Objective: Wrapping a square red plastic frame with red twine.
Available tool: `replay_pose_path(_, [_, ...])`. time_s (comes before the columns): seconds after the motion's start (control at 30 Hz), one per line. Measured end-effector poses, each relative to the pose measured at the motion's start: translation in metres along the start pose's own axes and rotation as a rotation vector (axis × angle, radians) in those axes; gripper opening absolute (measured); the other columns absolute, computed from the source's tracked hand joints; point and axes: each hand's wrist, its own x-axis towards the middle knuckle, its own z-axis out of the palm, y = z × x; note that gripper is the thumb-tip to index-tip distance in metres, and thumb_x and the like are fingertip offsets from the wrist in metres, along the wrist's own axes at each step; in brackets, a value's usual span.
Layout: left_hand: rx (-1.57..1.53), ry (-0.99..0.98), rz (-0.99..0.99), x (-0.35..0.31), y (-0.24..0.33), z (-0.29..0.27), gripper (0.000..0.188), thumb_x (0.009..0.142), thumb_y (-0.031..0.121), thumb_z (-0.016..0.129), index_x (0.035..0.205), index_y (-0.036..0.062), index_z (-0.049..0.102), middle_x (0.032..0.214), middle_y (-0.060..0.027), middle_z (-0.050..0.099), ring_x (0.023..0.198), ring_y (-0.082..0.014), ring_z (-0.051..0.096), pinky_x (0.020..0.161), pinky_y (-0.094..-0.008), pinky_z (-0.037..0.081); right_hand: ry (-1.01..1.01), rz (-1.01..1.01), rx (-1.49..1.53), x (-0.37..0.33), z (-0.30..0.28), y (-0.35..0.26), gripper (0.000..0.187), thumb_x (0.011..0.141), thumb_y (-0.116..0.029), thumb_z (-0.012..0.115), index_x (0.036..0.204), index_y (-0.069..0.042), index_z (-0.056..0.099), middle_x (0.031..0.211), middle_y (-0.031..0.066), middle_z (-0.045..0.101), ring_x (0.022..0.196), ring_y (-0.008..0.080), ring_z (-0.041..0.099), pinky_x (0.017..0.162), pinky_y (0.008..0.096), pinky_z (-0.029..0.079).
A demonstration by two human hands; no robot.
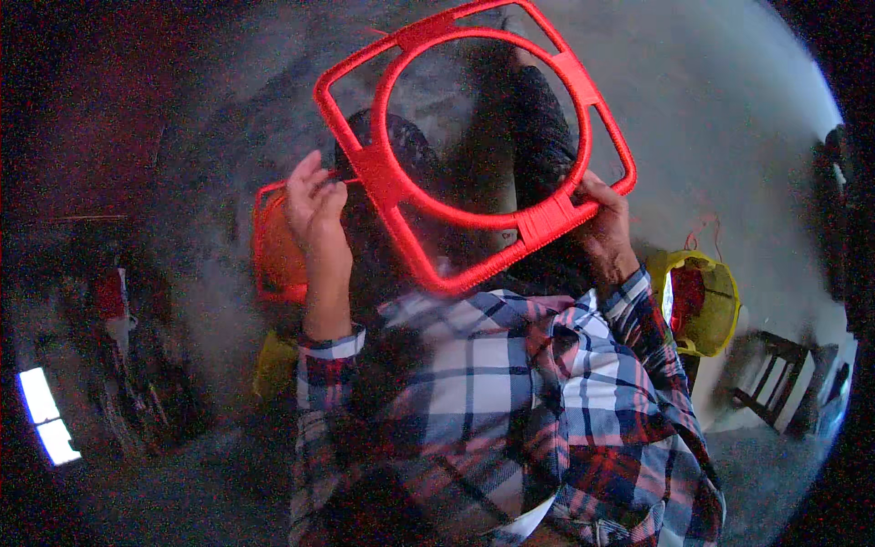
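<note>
A red frame (366,171), a rounded square joined to an inner ring by bands of wound cord, is held up tilted in front of me. My right hand (606,223) grips its lower right corner, thumb on the upper side and fingers underneath. To the left of the frame my left hand (319,196) is raised with its fingers curled. A short red cord (354,181) runs from beside its thumb to the frame's wrapped left band. The part of the cord inside the fingers is hidden.
Behind my left forearm, a second red frame (262,242) lies by an orange rounded thing (284,246). At right stands a yellow container (715,310) with dark red stuff inside and loose red strands above. A dark slatted wooden piece (775,381) is farther right. My legs stretch out below the frame.
</note>
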Motion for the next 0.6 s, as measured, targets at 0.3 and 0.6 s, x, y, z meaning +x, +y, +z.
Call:
replay_pose_path(0.3, [-1.120, -0.432, -0.605, 0.013, 0.018, 0.022, 0.048, 0.080, 0.018, 0.051, 0.122, -0.0042, 0.048, 0.114, -0.0229, 0.059, 0.107, -0.0357, 0.056, 0.097, -0.0445, 0.042, 0.008, -0.037, 0.079, -0.001, -0.002, -0.010, 0.035, 0.079, -0.017, 0.057, 0.109, 0.000, 0.055, 0.095, 0.0089, 0.063, 0.085, 0.0209, 0.061, 0.081, 0.0326, 0.051])
replay_pose_path(0.6, [-1.030, -0.397, -0.605, -0.009, 0.030, 0.031, 0.042, 0.087, 0.022, 0.052, 0.119, -0.0044, 0.051, 0.105, -0.0240, 0.061, 0.099, -0.0361, 0.060, 0.090, -0.0482, 0.047, 0.144, 0.050, -0.001, -0.010, -0.017, 0.004, 0.035, 0.077, -0.021, 0.056, 0.106, -0.001, 0.055, 0.096, 0.0074, 0.061, 0.088, 0.0191, 0.058, 0.081, 0.0322, 0.049])
